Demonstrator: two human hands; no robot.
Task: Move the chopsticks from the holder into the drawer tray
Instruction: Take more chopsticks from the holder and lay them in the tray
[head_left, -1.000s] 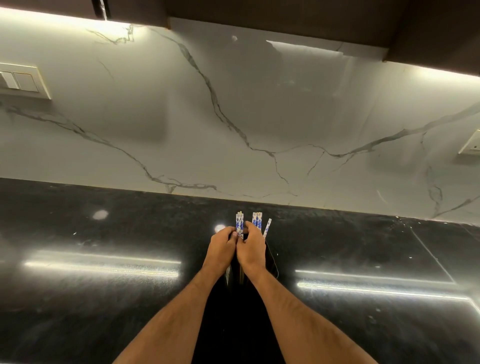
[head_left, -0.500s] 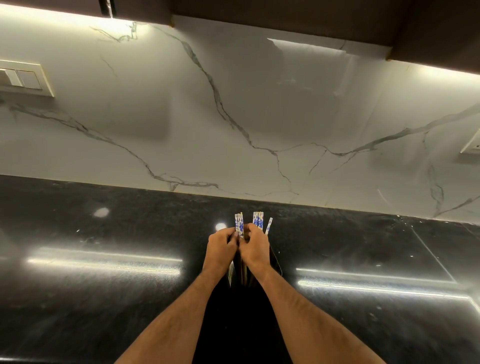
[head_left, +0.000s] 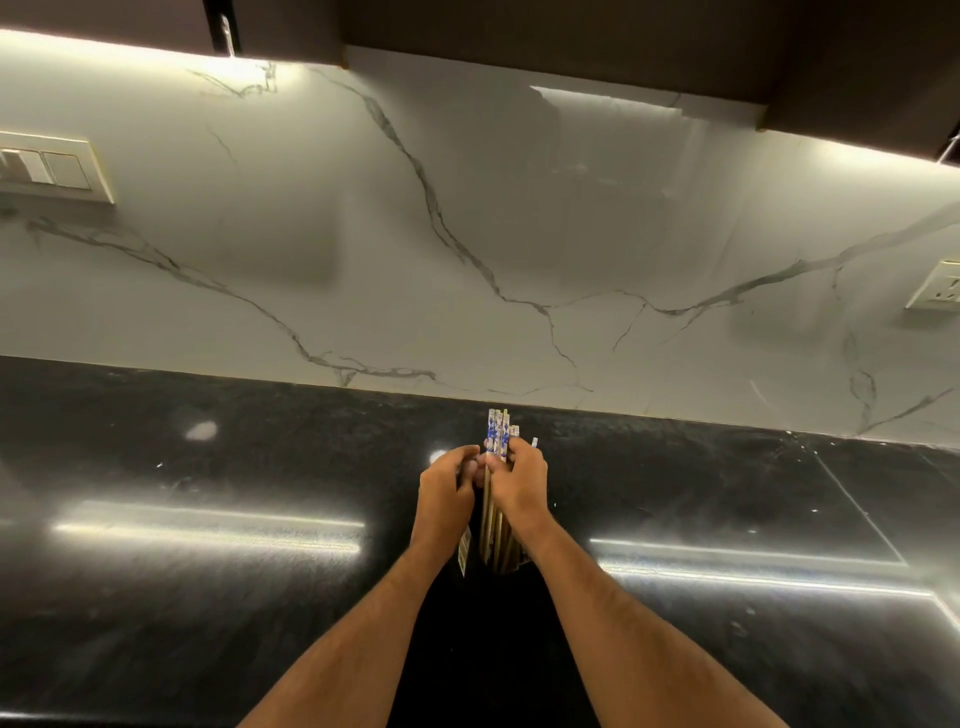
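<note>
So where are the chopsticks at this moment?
In the head view, centre frame: the chopsticks stand bunched between the left hand and right hand, over the black counter.

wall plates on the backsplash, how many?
2. A switch plate at far left, a socket plate at the right edge. More may lie outside the frame.

A home kitchen: a polished black stone countertop (head_left: 208, 597) lies under the hands, a white veined marble backsplash (head_left: 467, 234) beyond them, dark wall cabinets (head_left: 571, 36) above.
</note>
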